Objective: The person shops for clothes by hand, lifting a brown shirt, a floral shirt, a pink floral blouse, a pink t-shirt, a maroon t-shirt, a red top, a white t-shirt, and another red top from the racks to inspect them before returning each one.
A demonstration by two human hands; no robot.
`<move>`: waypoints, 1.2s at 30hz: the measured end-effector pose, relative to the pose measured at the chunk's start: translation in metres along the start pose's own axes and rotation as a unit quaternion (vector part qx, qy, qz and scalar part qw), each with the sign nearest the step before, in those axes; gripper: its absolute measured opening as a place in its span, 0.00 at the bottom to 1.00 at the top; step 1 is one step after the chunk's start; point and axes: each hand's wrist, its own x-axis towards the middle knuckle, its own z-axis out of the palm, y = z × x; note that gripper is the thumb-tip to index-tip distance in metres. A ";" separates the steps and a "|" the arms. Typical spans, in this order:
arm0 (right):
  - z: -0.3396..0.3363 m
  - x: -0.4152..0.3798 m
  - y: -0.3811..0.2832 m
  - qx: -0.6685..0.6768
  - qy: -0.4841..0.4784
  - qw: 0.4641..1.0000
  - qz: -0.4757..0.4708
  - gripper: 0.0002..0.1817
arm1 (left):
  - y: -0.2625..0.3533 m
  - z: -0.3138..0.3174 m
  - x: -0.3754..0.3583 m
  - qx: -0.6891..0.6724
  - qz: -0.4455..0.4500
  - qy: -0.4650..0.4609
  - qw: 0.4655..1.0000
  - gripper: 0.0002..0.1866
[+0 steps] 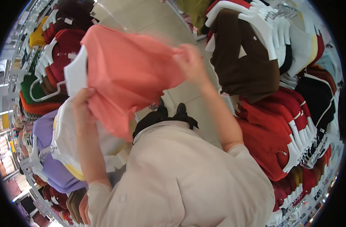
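A coral-pink top is stretched out in front of me, partly blurred by motion. It hangs on a white hanger whose broad shoulder and hook show at the left. My left hand is closed on the top's edge, close to the hanger. With fingers pinched on the fabric, my right hand pulls the opposite edge out to the right. The hand is smeared, but the cloth runs into its fingertips.
Racks of hung clothes flank me. At left are white garments, purple garments and dark red ones. At right hang a brown garment and red garments. Between them runs a tiled floor.
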 end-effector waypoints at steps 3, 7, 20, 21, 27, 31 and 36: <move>0.004 -0.036 -0.096 0.105 -0.157 0.982 -0.024 0.32 | -0.052 0.038 0.013 -0.046 -0.033 -0.077 0.995 0.12; 0.009 -0.070 -0.123 -0.019 -0.192 0.980 -0.040 0.36 | -0.098 0.112 0.004 -0.099 -0.014 -0.076 0.992 0.06; -0.018 -0.115 -0.117 -0.213 0.003 0.975 0.055 0.16 | -0.121 0.131 -0.046 0.152 -0.021 -0.318 0.936 0.17; -0.021 -0.120 -0.122 -0.221 -0.002 0.974 0.053 0.15 | -0.122 0.125 -0.050 0.139 -0.021 -0.343 0.929 0.17; -0.052 -0.147 -0.160 -0.304 -0.028 0.950 0.072 0.13 | -0.123 0.068 -0.064 0.185 0.071 -0.416 0.887 0.11; -0.074 -0.171 -0.168 -0.347 0.017 0.935 0.069 0.11 | -0.134 0.032 -0.064 0.181 -0.030 -0.444 0.877 0.10; -0.091 -0.197 -0.194 -0.345 0.070 0.924 0.151 0.19 | -0.173 -0.011 -0.063 0.231 -0.085 -0.457 0.854 0.14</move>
